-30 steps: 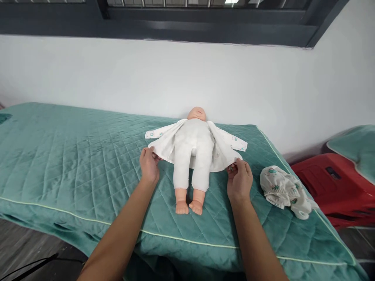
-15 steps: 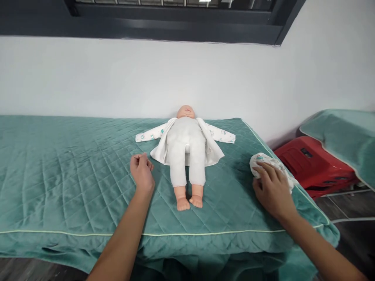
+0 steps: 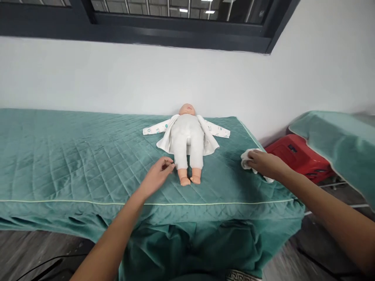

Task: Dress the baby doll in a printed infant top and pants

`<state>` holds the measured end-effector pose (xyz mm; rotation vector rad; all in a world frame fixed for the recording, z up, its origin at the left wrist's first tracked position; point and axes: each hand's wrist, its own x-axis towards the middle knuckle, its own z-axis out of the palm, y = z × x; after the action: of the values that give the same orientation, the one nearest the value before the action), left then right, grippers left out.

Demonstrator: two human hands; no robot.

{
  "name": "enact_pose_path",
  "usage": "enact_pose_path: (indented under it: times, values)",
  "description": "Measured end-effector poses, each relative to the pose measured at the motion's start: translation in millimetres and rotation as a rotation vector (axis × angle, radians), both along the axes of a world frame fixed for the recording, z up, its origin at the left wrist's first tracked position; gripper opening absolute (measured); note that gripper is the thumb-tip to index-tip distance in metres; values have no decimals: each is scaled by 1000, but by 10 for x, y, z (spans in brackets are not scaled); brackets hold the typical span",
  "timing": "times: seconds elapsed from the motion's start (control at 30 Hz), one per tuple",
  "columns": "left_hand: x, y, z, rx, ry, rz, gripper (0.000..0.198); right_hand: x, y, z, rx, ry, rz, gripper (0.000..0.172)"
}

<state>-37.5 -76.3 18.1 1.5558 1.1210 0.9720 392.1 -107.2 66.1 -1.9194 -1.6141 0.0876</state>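
Observation:
A baby doll (image 3: pixel 187 132) lies on its back on the green quilted bed cover (image 3: pixel 88 156), its feet toward me. Its body and legs are white. A white printed jacket (image 3: pixel 167 138) is on its outspread arms, with the front panels open to both sides. Beside the doll's lower leg, my left hand (image 3: pixel 155 177) is held with fingers loosely bent, thumb and forefinger apart, and nothing between them. Over at the right edge of the bed, my right hand (image 3: pixel 265 162) grips a bunched white piece of baby clothing (image 3: pixel 245 160); the hand hides much of it.
A white wall (image 3: pixel 117 78) rises behind the bed, with a dark window frame (image 3: pixel 175 33) above. To the right, a red plastic object (image 3: pixel 299 156) stands beside the bed, partly under another green cover (image 3: pixel 331 136).
My left hand has moved right, toward the doll's leg, and its fingers have loosened. My right hand has closed more on the bunched clothing. The camera view has shifted.

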Motion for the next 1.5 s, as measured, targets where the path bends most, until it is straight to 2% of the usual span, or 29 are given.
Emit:
enact_pose_path:
  times: [0.03,0.1,0.13,0.2,0.27,0.3,0.33,0.4,0.5,0.6,0.7,0.8,0.9,1.0,1.17,1.37,1.5]
  values:
    - [-6,-51,84,7,-11,13,28,-131,20,82,-91,-22,66,28]
    - [26,-174,289,33,-12,7,28,-432,19,288,-382,-126,255,22]
    - [66,-249,409,48,-7,-22,27,-597,1,417,-452,-125,329,20]
    - [181,-424,672,85,-2,-141,27,-943,-60,718,-474,-21,458,18]
    - [310,-611,943,159,-28,-318,31,-1281,-141,1045,-442,166,550,18]
    - [365,-697,1073,237,-42,-378,36,-1436,-182,1203,-417,276,569,18]
    - [407,-769,1196,347,-31,-384,40,-1577,-219,1349,-382,386,581,16]
    - [453,-860,1418,581,56,-264,51,-1808,-277,1596,-285,630,562,15]
    - [444,-862,1713,852,189,-59,58,-2032,-329,1849,-207,892,519,15]
    - [399,-779,2009,982,187,-43,41,-2151,-369,2021,-202,941,519,21]
    - [354,-713,2296,1003,82,-72,24,-2202,-408,2173,-167,852,563,23]
    - [315,-692,2508,1030,5,-35,17,-2192,-436,2298,11,704,639,25]
    - [288,-683,2605,964,-122,21,19,-2141,-484,2377,299,497,781,30]
    - [296,-676,2601,773,-326,24,26,-2096,-568,2412,433,309,936,33]
    - [394,-690,2477,504,-548,-104,22,-2045,-636,2374,376,159,990,32]
    - [422,-613,2301,307,-684,-128,22,-1866,-546,2167,167,454,933,40]
    - [323,-472,2203,200,-618,-173,25,-1770,-459,2033,100,543,867,37]
